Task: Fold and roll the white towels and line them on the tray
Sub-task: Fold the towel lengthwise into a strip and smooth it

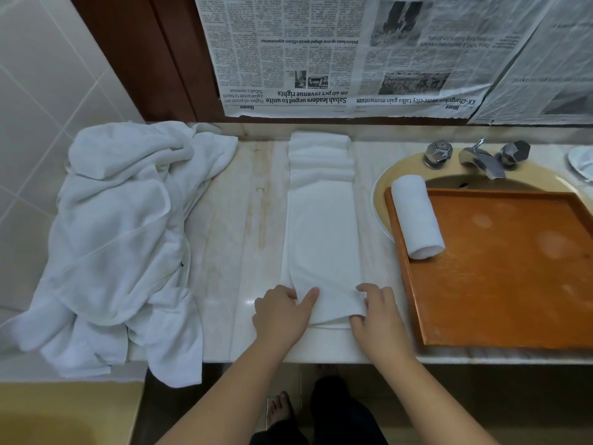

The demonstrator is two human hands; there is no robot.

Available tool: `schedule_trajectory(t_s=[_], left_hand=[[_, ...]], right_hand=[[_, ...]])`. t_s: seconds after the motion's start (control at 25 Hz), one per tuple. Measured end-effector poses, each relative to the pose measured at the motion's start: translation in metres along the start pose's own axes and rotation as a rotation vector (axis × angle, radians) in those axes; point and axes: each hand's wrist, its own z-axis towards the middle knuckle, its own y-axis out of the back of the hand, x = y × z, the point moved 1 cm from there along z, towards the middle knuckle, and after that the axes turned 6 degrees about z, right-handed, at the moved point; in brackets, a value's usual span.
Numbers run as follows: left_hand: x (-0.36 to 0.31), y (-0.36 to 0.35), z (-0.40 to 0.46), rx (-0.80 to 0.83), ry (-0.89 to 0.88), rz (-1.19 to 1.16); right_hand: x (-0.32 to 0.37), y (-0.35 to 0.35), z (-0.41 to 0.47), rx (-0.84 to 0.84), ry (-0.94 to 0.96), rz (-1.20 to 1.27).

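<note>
Your left hand (pixel 282 311) and right hand (pixel 373 311) grasp the near end of a folded towel (pixel 322 226), each pinching a corner with thumb on top and fingers curled at the edge. The near end lifts slightly off the tabletop (pixel 231 220) between your hands. The towel runs as a long narrow strip away from you along the pale marble tabletop, its far end bunched in soft ridges near the back wall.

Just right of the strip, an orange wooden tray (pixel 507 268) rests over the sink (pixel 382 194), with one rolled towel (pixel 415 216) lying along the tray's left edge. Behind the tray stand a chrome tap (pixel 481 160) and two faceted handles.

To the left, a heap of loose white towels (pixel 122 239) covers the tabletop's end and spills over its front edge. Newspaper sheets (pixel 337 53) hang upside down across the wall behind. Below the tabletop your bare feet show on the floor.
</note>
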Motion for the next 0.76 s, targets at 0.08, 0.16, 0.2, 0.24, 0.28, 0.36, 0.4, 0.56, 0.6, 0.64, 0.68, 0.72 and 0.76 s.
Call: schedule_trajectory(t_s=[0.08, 0.16, 0.2, 0.24, 0.28, 0.36, 0.4, 0.56, 0.6, 0.64, 0.68, 0.72, 0.76], left_hand=[[-0.006, -0.002, 0.002, -0.015, 0.042, 0.055], [-0.005, -0.001, 0.004, -0.015, 0.062, -0.061], [-0.002, 0.001, 0.003, -0.018, 0.059, -0.151], [0.002, 0.003, 0.003, -0.023, 0.046, -0.214], [0.005, 0.006, 0.001, -0.033, 0.027, -0.239], [0.011, 0.01, 0.0, -0.049, -0.02, -0.235], [0.013, 0.01, 0.001, -0.052, -0.046, -0.231], [0.019, 0.002, -0.001, -0.067, -0.121, -0.135], [0.022, -0.001, -0.004, -0.125, -0.151, -0.041], [0.024, -0.004, -0.006, -0.216, -0.211, 0.09], [0.022, -0.006, -0.008, -0.31, -0.289, 0.209], [0.015, -0.006, -0.007, -0.385, -0.371, 0.278], [0.005, -0.007, -0.004, -0.389, -0.443, 0.314]], right_hand=[[-0.004, -0.005, -0.008, -0.007, 0.03, 0.039], [-0.008, -0.006, -0.013, -0.038, 0.069, 0.058], [-0.011, -0.006, -0.015, -0.066, 0.111, 0.061], [-0.014, -0.008, -0.017, -0.084, 0.177, 0.055], [-0.019, -0.01, -0.018, -0.087, 0.256, 0.032], [-0.027, -0.014, -0.021, -0.058, 0.354, -0.03], [-0.029, -0.014, -0.022, -0.042, 0.366, -0.047], [-0.031, -0.01, -0.027, -0.071, 0.419, -0.149], [-0.029, -0.008, -0.028, -0.089, 0.428, -0.174], [-0.026, -0.006, -0.028, -0.108, 0.431, -0.192], [-0.021, -0.004, -0.026, -0.131, 0.424, -0.208], [-0.015, -0.004, -0.022, -0.159, 0.418, -0.22], [-0.008, -0.005, -0.017, -0.182, 0.409, -0.214]])
